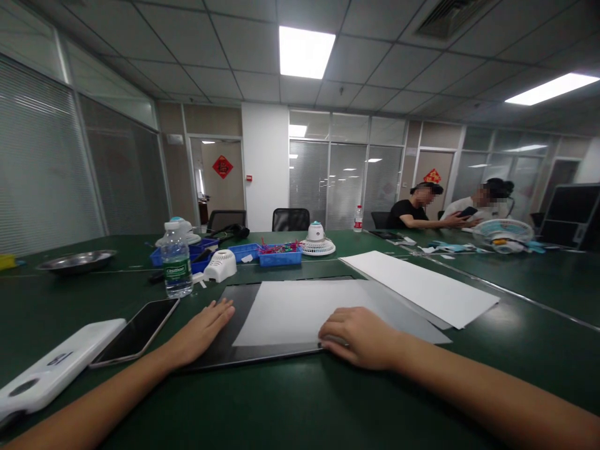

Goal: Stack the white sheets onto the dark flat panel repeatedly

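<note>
A white sheet (pixel 285 312) lies on a dark flat board (pixel 239 297) on the green table. My left hand (pixel 201 331) rests flat on the board's left part, fingers stretched out, left of the sheet. At the sheet's front edge, my right hand (pixel 354 334) has its fingers curled together over the edge of sheet and board; what is under the fingers is hidden. Translucent sheeting shows to the right of the white sheet. Behind it lies a stack of white paper (pixel 422 287), angled to the right.
On the left are a phone (pixel 135 331), a white device (pixel 60 362), a water bottle (pixel 177 262) and a metal tray (pixel 77 261). Behind the board stand blue bins (pixel 280 257) and white fan parts (pixel 317 240). Two people sit at the far right.
</note>
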`<state>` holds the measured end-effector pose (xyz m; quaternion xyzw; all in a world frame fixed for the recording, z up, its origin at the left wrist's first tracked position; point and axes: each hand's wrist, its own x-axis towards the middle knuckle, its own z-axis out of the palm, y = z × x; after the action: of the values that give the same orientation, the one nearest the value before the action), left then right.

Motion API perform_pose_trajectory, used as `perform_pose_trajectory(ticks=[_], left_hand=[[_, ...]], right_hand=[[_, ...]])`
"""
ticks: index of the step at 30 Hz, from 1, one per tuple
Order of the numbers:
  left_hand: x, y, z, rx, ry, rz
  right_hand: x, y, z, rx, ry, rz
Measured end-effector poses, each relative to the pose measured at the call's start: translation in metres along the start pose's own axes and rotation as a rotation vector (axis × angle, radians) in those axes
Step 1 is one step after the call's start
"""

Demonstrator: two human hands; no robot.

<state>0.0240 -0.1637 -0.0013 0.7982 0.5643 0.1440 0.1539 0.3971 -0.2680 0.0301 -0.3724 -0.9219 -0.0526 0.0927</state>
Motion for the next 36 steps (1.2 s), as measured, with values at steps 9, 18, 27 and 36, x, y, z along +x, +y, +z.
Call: perform_pose_trajectory(ticks=[9, 18, 27, 36], left_hand=[[-0.008, 0.012, -0.013, 0.030, -0.049, 0.016], [-0.003, 0.004, -0.011, 0.164, -0.060, 0.115], [-0.004, 0.001, -0.012, 0.213, 0.044, 0.083], [-0.006, 0.004, -0.013, 0.213, 0.040, 0.071]], right_hand=[[-0.004, -0.006, -0.007, 0.352, -0.080, -0.101], [-0.048, 0.146, 0.017, -0.112, 0.021, 0.649], [-0.117, 0.235, 0.031, -0.123, -0.133, 1.018], [-0.124, 0.245, 0.028, -0.256, -0.161, 1.190]])
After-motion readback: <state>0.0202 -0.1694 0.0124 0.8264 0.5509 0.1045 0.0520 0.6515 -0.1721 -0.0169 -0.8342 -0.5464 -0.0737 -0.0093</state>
